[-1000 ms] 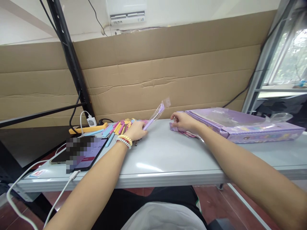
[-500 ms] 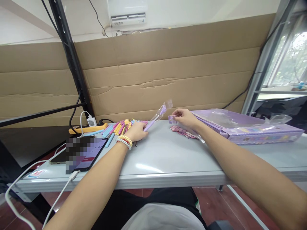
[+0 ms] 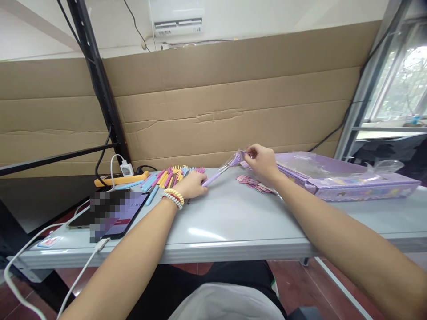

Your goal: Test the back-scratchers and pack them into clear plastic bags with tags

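My left hand (image 3: 192, 186), with a yellow and a pale coiled band on its wrist, is closed around the handle of a purple stick (image 3: 215, 177) that looks like a back scratcher. Its rounded purple head points right, toward a clear plastic sleeve's end. My right hand (image 3: 262, 161) pinches a small purple card (image 3: 244, 154) against that end; whether the card is inside the sleeve I cannot tell. Below the right hand lies a loose heap of pink cards (image 3: 255, 183). Behind my left hand are several similar sticks (image 3: 163, 178) in yellow, blue and pink.
A purple box (image 3: 360, 186) with clear plastic on it stands at the right. Two phones lie at the left, one showing a lit screen (image 3: 125, 218), with white cables (image 3: 100, 244) over the table edge (image 3: 233, 251). A cardboard wall (image 3: 213, 106) rises behind.
My right hand has moved slightly right and up with the card, to the stick's far end. The stick has tipped lower and right, so its head now meets my right fingers.
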`<state>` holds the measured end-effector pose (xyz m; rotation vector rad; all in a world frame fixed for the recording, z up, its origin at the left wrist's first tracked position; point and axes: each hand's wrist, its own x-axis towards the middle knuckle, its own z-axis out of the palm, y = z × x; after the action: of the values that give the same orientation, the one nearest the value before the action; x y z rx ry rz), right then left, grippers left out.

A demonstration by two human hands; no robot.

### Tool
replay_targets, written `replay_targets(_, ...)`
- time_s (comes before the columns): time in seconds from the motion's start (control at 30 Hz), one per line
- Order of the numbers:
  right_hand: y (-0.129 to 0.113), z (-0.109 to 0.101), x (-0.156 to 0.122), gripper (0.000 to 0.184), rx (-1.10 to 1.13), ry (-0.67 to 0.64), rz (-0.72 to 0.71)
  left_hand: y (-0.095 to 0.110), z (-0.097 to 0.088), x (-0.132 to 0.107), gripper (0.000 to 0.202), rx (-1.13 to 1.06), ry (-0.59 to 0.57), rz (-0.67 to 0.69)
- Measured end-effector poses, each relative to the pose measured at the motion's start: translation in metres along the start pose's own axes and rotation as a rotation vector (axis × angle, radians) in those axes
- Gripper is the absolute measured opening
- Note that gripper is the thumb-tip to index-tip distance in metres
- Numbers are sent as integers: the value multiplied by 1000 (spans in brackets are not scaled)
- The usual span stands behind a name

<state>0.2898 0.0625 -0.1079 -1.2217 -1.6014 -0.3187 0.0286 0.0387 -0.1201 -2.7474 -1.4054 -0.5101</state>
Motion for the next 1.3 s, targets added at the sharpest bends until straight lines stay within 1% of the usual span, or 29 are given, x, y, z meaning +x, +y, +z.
replay_targets(0.17,1,-1,1,6,-157,53,73,1,-1,-1,9,-18,-4,0)
replay_targets(0.3,3,-4,2,9,-195,102,104,1,-1,0,8,-11,8,21)
replay_targets(0.47,11,-6,7,9,-131,165,162,-3,1,0,9,-13,24,55)
replay_targets(0.6,16,-6,10,9,0,130,245,-5,3,0,10,-12,20,67)
replay_targets(0.67,16,-5,10,8,28,110,264,-5,3,1,9,-10,21,71)
replay_targets(0.77,15,-5,9,9,23,90,234,-5,3,1,9,-3,25,78)
replay_targets(0.87,14,-6,8,14,6,79,199,-4,2,1,8,-3,27,85)
replay_targets(1.1,15,-5,8,38,-58,12,164,-4,2,2,9,-3,11,63)
replay_targets(1.2,16,-4,8,45,-76,18,150,-4,3,2,9,8,15,70)
replay_targets(1.3,17,-5,9,46,-73,42,164,-5,4,2,11,12,18,79)
